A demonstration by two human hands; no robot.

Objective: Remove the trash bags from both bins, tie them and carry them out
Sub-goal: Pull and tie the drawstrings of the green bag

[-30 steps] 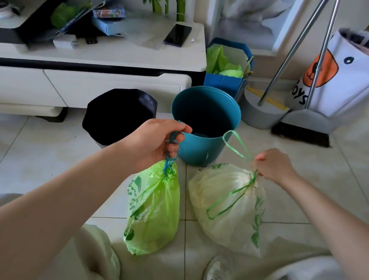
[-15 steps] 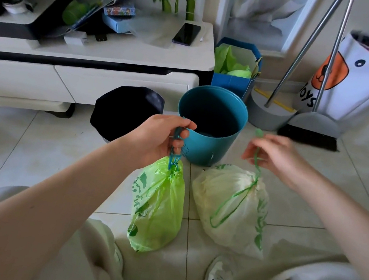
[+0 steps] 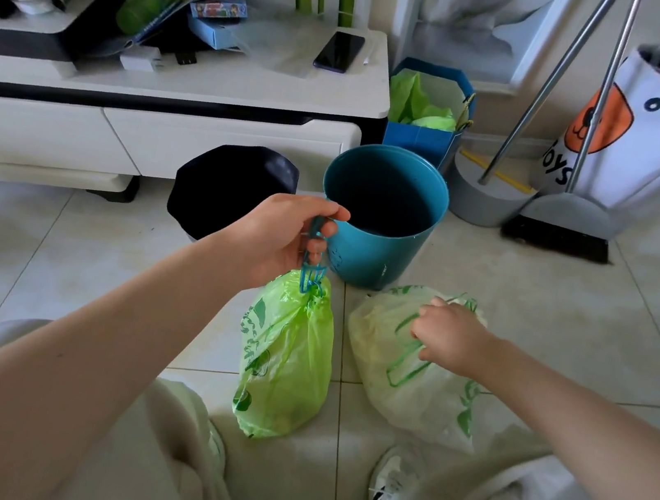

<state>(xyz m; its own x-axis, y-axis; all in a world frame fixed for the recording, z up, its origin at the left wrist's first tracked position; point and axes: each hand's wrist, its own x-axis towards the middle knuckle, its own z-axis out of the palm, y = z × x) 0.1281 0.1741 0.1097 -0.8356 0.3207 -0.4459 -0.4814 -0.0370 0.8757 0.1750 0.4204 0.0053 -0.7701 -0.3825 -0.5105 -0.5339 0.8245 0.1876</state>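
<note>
My left hand (image 3: pixel 285 236) grips the blue drawstring of a bright green trash bag (image 3: pixel 285 355), which hangs tied with its bottom on the floor tiles. To its right a pale whitish bag (image 3: pixel 420 376) with green drawstrings lies on the floor. My right hand (image 3: pixel 450 338) rests on top of that bag with fingers curled at the green strings; whether it pinches them I cannot tell. Behind the bags stand a teal bin (image 3: pixel 381 214), unlined, and a dark bin (image 3: pixel 229 190).
A white TV cabinet (image 3: pixel 171 95) runs along the back left. A blue paper bag (image 3: pixel 425 113) with green plastic, a grey dustpan (image 3: pixel 488 197), a broom (image 3: pixel 561 226) and a white toy bag (image 3: pixel 658 129) stand at the back right. My knees and shoe (image 3: pixel 390 488) fill the foreground.
My right hand came down from holding the green drawstring loop in the air onto the top of the pale bag. The left hand kept its grip on the green bag.
</note>
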